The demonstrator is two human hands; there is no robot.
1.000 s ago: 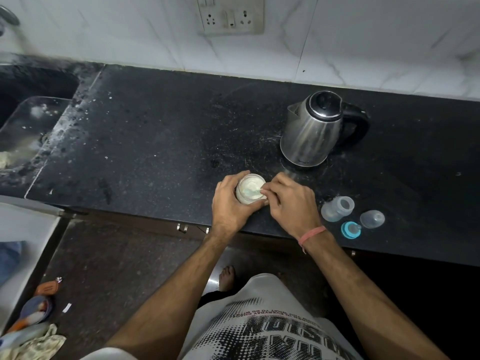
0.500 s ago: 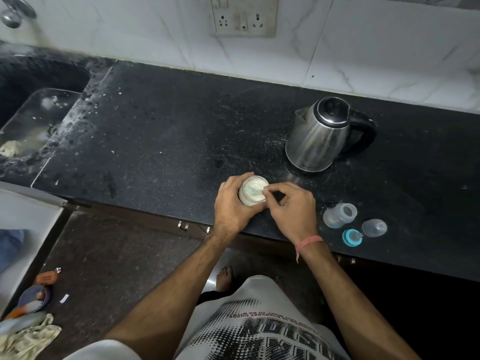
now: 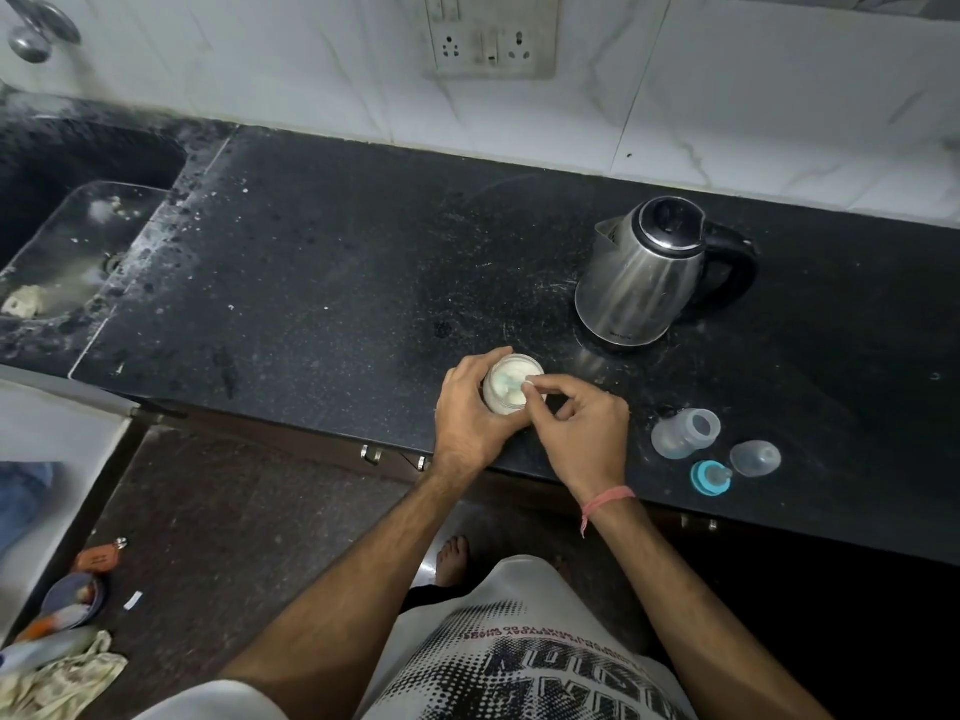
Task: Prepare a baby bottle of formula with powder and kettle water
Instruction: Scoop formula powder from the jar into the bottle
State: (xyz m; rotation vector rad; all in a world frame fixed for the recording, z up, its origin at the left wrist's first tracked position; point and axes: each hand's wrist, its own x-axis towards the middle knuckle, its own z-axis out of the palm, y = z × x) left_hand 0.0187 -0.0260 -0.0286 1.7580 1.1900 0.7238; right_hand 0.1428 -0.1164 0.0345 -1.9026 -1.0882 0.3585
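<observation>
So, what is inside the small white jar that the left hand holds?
Inside the jar there is pale powder and a light blue scoop. The right hand pinches the scoop's handle at the rim. The left hand covers the jar's side; the depth is hidden.

one kettle, one powder jar, one bottle, one teat ring, one cap, two hands

Left of the jar the black counter lies open toward the sink. Rightward, kettle, bottle, teat ring and what looks like a clear cap crowd passage.
</observation>
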